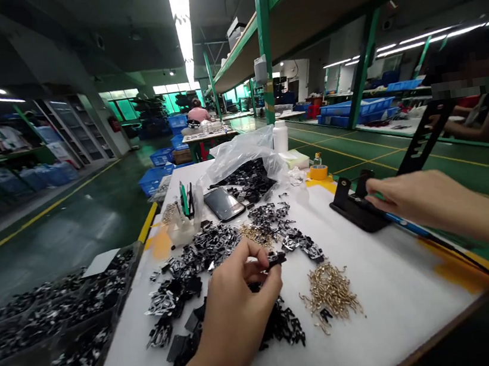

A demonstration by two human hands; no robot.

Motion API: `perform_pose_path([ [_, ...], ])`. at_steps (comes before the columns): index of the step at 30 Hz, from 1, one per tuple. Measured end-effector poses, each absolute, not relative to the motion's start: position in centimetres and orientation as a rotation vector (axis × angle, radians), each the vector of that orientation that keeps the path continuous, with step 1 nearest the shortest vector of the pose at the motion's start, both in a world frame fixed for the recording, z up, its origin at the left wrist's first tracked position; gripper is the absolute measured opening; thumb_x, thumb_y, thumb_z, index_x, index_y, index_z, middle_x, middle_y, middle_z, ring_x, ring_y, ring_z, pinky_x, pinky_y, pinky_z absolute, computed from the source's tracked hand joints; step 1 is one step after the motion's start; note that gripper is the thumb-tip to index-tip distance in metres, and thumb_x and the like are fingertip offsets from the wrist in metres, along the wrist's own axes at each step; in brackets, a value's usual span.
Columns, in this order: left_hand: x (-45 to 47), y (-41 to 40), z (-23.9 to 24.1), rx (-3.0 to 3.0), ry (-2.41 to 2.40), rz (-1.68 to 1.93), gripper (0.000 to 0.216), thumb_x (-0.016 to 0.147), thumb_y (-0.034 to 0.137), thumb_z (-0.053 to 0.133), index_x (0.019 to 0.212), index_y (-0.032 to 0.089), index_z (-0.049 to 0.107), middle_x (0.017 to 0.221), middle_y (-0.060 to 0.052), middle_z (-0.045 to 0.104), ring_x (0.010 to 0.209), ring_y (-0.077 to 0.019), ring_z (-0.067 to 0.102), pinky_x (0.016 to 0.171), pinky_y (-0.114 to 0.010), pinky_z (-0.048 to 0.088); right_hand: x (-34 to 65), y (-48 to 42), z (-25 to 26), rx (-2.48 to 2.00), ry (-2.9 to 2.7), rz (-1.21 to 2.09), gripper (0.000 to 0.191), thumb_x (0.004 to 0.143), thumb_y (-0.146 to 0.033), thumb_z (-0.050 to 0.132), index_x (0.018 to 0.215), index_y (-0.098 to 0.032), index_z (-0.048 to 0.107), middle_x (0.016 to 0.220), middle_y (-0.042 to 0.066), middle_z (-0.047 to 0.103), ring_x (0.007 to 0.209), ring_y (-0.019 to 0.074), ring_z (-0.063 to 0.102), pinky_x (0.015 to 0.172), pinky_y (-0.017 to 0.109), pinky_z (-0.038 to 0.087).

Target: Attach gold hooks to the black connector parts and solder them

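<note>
My left hand (236,295) is closed in a pinch on a small black clip part (276,258), held just above heaps of black and silver metal parts (208,249). A pile of brass springs (331,291) lies to its right on the white table (399,300). My right hand (413,197) reaches out to the right side and rests with curled fingers on the base of a black lever press (356,207), whose slotted arm (423,135) rises up to the right.
A clear plastic bag of black parts (247,170), a phone (223,202), a white bottle (280,136) and yellow tape roll (319,171) stand at the table's far end. Trays of parts (44,341) sit left. One person sits far ahead (197,114), another at right (487,109).
</note>
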State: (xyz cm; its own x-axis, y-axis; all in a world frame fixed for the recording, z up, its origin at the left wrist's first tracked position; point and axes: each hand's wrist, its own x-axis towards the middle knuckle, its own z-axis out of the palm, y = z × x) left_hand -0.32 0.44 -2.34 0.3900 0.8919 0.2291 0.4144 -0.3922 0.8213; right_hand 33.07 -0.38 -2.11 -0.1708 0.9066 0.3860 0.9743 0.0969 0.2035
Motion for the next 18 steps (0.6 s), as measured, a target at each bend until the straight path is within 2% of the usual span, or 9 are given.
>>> perform_pose_path([
  [2, -0.3, 0.1, -2.6, 2.149, 1.057, 1.039, 0.016, 0.08, 0.013, 0.052, 0.072, 0.022, 0.041, 0.074, 0.002, 0.056, 0.069, -0.0127, 0.059, 0.065, -0.024, 0.046, 29.5, 0.7, 0.0, -1.699, -2.201, -0.626, 0.018, 0.089, -0.031, 0.043, 0.079, -0.02, 0.055, 0.059, 0.003, 0.058, 0.049, 0.0156, 0.049, 0.046, 0.027, 0.017],
  [5, -0.5, -0.1, -3.2, 2.397, 0.827, 1.191, 0.021, 0.079, 0.005, 0.051, 0.074, 0.022, 0.042, 0.085, -0.003, 0.064, 0.088, -0.016, 0.064, 0.077, -0.027, 0.05, 23.9, 2.5, 1.2, -1.317, -2.222, -0.551, 0.017, 0.09, -0.027, 0.042, 0.081, -0.02, 0.055, 0.063, 0.0, 0.06, 0.054, 0.0125, 0.051, 0.051, 0.025, 0.029],
  [10, -0.9, 0.0, -3.8, 2.578, 0.658, 1.282, 0.028, 0.076, -0.002, 0.053, 0.082, 0.023, 0.044, 0.088, -0.005, 0.067, 0.1, -0.019, 0.065, 0.087, -0.031, 0.052, 18.9, 3.4, -2.2, -0.853, -2.148, -0.384, 0.016, 0.09, -0.022, 0.039, 0.079, -0.018, 0.051, 0.06, -0.002, 0.055, 0.052, 0.0095, 0.049, 0.05, 0.022, 0.035],
  [13, -1.0, 0.0, -3.6, 2.65, 0.618, 1.279, 0.03, 0.074, -0.003, 0.055, 0.085, 0.023, 0.044, 0.088, -0.006, 0.067, 0.103, -0.0204, 0.065, 0.088, -0.03, 0.053, 18.8, 2.4, -4.1, -0.713, -2.136, -0.238, 0.013, 0.087, -0.011, 0.038, 0.089, -0.018, 0.049, 0.063, -0.002, 0.054, 0.051, 0.0089, 0.046, 0.048, 0.021, 0.035],
  [18, -0.9, 0.0, -3.6, 2.581, 0.73, 1.252, 0.029, 0.074, -0.002, 0.059, 0.082, 0.022, 0.045, 0.088, -0.005, 0.067, 0.102, -0.0186, 0.065, 0.088, -0.028, 0.053, 19.4, 1.4, -4.0, -0.534, -2.279, -0.121, 0.028, 0.079, -0.006, 0.042, 0.103, -0.019, 0.048, 0.077, 0.004, 0.059, 0.062, 0.0145, 0.051, 0.05, 0.025, 0.039],
])
